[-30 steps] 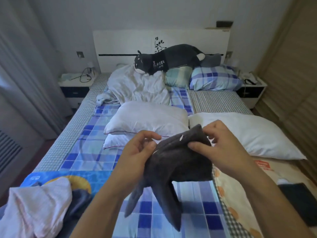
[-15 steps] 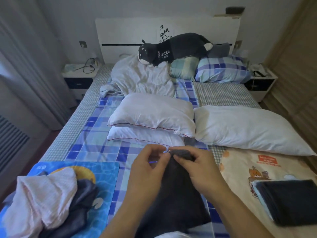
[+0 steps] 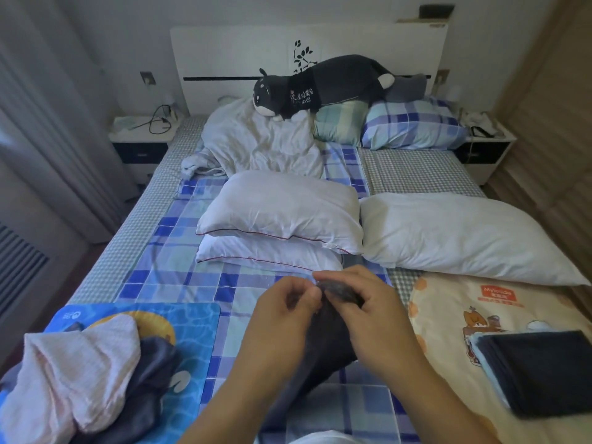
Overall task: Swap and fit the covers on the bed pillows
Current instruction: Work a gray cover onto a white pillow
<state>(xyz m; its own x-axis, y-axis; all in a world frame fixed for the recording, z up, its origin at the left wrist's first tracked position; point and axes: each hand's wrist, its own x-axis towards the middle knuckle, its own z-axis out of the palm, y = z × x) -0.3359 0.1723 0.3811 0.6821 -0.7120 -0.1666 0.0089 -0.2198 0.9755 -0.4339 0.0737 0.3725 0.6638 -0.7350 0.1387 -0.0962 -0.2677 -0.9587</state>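
Pinching the top edge of a dark grey pillow cover (image 3: pixel 323 341) w/ both hands, left hand (image 3: pixel 282 318) and right hand (image 3: pixel 368 312) fingertips nearly touching, cloth hanging down below the grip. Just past the grip: two stacked bare white pillows (image 3: pixel 282 219), another long one (image 3: pixel 455 235) to the right, all on the bed (image 3: pixel 179 270).

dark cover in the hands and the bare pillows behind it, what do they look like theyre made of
Dark cover: seems a soft, matte charcoal fabric, perhaps plush or fleece; it drapes limply and shows no sheen, pinched by the left hand and right hand. Stacked bare pillows: white woven cloth, probably cotton, finely wrinkled, with red piped seams.
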